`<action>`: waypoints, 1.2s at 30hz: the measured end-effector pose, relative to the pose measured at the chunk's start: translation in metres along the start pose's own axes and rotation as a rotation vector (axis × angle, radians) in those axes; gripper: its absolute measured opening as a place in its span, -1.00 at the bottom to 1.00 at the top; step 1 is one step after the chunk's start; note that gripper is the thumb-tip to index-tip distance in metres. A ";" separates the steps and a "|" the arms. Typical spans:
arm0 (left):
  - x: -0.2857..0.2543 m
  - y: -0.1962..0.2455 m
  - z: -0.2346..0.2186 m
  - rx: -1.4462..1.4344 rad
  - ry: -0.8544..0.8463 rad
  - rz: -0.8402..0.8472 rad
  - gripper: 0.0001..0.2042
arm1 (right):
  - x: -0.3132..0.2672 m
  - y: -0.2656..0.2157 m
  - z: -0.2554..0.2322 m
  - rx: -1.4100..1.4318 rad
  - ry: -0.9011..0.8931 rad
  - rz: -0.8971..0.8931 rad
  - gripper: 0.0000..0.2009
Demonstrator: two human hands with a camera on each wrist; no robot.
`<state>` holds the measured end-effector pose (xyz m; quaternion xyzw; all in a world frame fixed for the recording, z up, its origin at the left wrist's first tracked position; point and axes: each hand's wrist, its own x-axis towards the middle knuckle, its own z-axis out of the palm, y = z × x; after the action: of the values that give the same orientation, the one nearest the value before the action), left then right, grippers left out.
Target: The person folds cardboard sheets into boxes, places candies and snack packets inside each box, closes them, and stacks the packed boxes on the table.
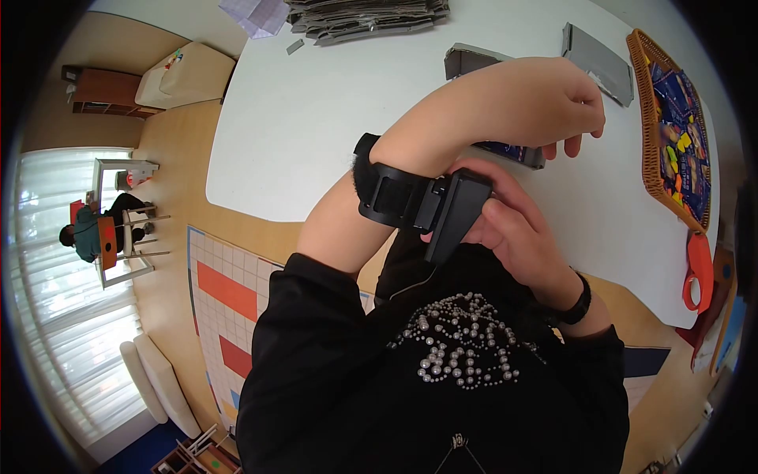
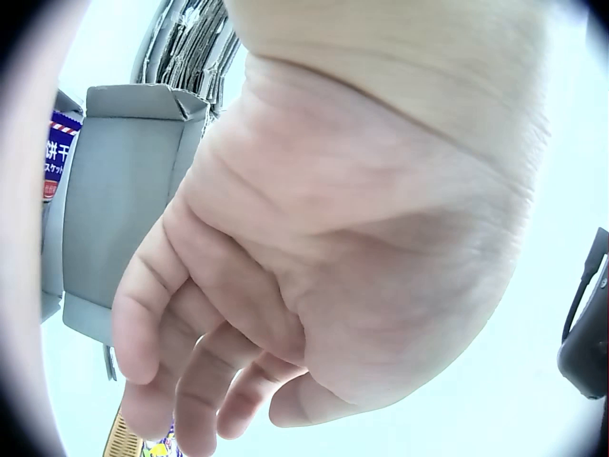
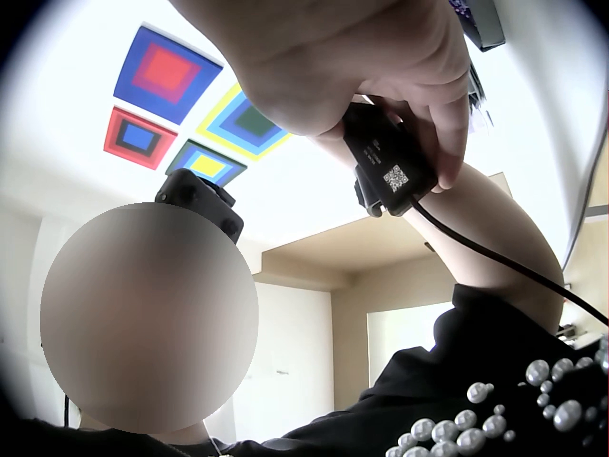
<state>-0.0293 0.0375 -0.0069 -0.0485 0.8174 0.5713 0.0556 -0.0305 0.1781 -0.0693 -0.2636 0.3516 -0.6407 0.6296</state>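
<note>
In the head view my left forearm crosses over the table, with the left hand (image 1: 580,110) hanging loosely curled and holding nothing. The left wrist view shows the palm of that left hand (image 2: 314,228), fingers relaxed. A black wrist camera (image 1: 459,213) is strapped to the left forearm by a black band (image 1: 387,197). My right hand (image 1: 517,229) grips this camera between thumb and fingers. Seen from the right wrist, the camera (image 3: 390,157) has a small printed code and a cable. Beneath the left forearm, a grey box (image 1: 466,59) is partly hidden, with a dark blue packet inside.
A wicker basket (image 1: 649,134) of blue snack packets stands at the right. Near it lie a grey box (image 1: 596,59) and a red tape dispenser (image 1: 698,268). Flattened grey boxes (image 1: 367,17) are stacked at the back. Far left, another person (image 1: 87,233) sits at a table.
</note>
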 end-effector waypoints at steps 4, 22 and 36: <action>0.001 -0.007 -0.001 -0.047 0.084 0.034 -0.80 | 0.001 -0.003 -0.004 -0.269 0.013 -0.098 -0.61; -0.029 -0.091 -0.066 -0.461 0.755 0.181 -0.85 | -0.003 -0.073 -0.139 -0.712 0.371 -0.252 -0.83; -0.022 -0.120 -0.047 -0.439 0.479 0.005 -0.84 | 0.009 -0.051 -0.134 -0.513 0.271 -0.283 -0.66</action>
<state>0.0075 -0.0471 -0.0995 -0.1904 0.6648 0.7063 -0.1512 -0.1669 0.1832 -0.1126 -0.3723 0.5420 -0.6416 0.3949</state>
